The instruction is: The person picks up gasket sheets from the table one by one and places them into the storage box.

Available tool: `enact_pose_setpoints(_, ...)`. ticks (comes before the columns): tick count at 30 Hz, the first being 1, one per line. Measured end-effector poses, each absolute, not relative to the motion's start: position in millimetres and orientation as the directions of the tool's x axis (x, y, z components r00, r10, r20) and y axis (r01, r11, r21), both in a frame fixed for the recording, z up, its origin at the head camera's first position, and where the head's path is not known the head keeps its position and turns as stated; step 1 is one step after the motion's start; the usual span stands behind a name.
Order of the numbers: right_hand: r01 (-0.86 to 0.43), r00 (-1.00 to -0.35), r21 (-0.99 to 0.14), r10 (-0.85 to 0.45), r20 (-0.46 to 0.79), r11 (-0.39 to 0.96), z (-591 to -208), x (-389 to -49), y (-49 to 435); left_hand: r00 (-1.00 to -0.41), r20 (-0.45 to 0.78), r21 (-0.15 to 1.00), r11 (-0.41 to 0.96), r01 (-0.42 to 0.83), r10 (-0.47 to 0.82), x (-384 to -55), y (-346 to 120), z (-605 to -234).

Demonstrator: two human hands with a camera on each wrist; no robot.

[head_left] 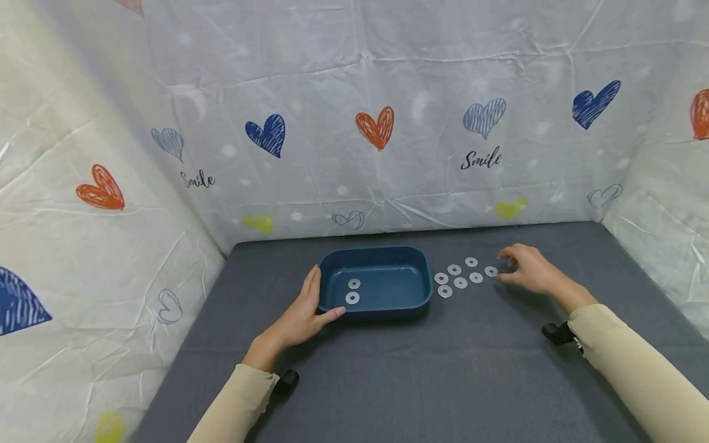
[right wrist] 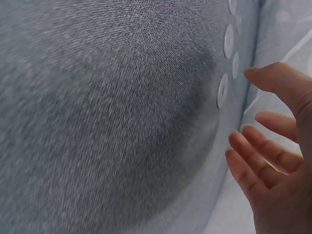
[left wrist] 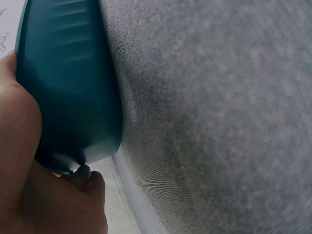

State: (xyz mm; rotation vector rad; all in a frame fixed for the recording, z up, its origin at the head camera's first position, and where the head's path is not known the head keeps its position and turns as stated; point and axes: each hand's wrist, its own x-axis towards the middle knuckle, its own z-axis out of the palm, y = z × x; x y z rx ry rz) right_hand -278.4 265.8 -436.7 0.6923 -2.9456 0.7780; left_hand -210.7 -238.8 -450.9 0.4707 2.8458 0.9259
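A dark blue rectangular tray (head_left: 376, 313) stands on the table with two flat metal washers (head_left: 352, 298) lying inside at its left. My left hand (head_left: 301, 312) grips the tray's near left corner, thumb at the front rim and fingers along the left side. In the left wrist view, the tray's outer wall (left wrist: 73, 83) rises beside the thumb. Several more washers (head_left: 460, 283) lie flat to the right of the tray. Just right of the outermost washer (head_left: 491, 271), my right hand (head_left: 528, 269) hovers with loosely bent fingers, thumb and fingertips apart and nothing between them.
A dark grey cloth covers the table (head_left: 443, 369). White curtains (head_left: 332, 80) printed with hearts hang along the back and both sides. Each wrist wears a black strap-on device (head_left: 558, 333) beside a beige sleeve (head_left: 626, 363).
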Motion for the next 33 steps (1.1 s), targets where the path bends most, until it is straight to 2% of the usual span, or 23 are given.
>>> enact_pose_setpoints(20,-0.335,-0.933,-0.507,-0.353,0.064,0.794,-452.0,-301.2,253.8,-0.949,-0.017,0.590,0.770,0.244,0.314,-209.8,-238.2,-449.7)
enact_pose_setpoints(33,-0.302,-0.940,-0.519,-0.340,0.022,0.800,-451.4,-301.6,252.4,-0.948,-0.012,0.594,0.765,0.249,0.317,-209.3,-238.2,-448.7)
